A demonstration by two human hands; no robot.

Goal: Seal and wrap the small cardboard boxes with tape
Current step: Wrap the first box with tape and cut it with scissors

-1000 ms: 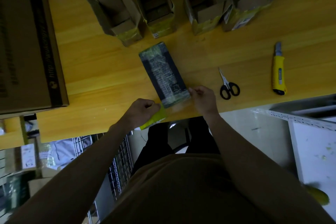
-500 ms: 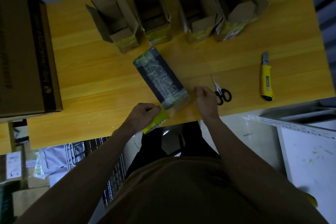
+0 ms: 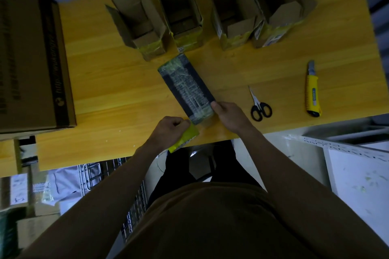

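Note:
A dark, tape-wrapped small box (image 3: 186, 87) lies slanted on the wooden table (image 3: 105, 90), its near end toward me. My right hand (image 3: 228, 114) grips the box's near right corner, thumb on top. My left hand (image 3: 170, 130) is curled at the near left corner and pinches a yellow-green strip of tape (image 3: 185, 139) that hangs over the table's front edge. Several open small cardboard boxes (image 3: 182, 9) stand in a row at the back, each with yellow-green tape round its base.
Black-handled scissors (image 3: 260, 105) lie right of my right hand. A yellow utility knife (image 3: 312, 91) lies farther right. A large closed cardboard carton (image 3: 29, 52) fills the table's left end. Wire racks and shelving stand below the front edge.
The view has shifted slightly. My right hand moved from beside the box's near end onto its near right corner. My left hand keeps pinching the yellow-green tape.

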